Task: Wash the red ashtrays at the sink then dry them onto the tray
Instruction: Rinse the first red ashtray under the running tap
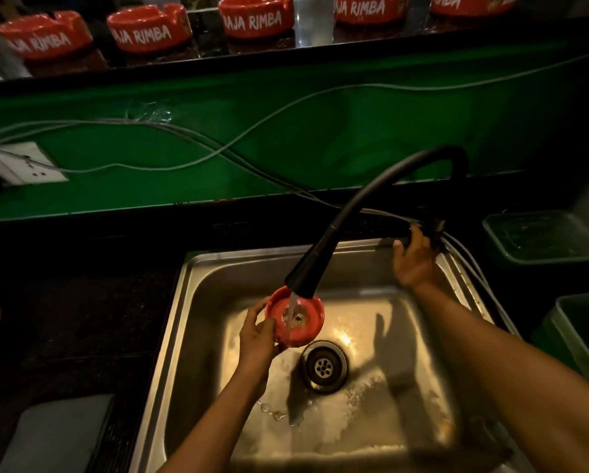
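Left hand (pixel 257 339) holds wet red ashtray (pixel 294 315) under water.

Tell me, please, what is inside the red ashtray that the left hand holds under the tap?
Water from the black spout runs into the red ashtray, onto a dark patch at its centre. Left hand fingers cover its near rim.

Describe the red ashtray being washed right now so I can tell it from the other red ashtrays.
Start at the steel sink in the lower middle. Follow the black curved faucet down to its nozzle: the round red ashtray sits right under it, gripped by the left hand. It alone is under running water; the other red ashtrays stand on the upper ledge, showing white lettering.
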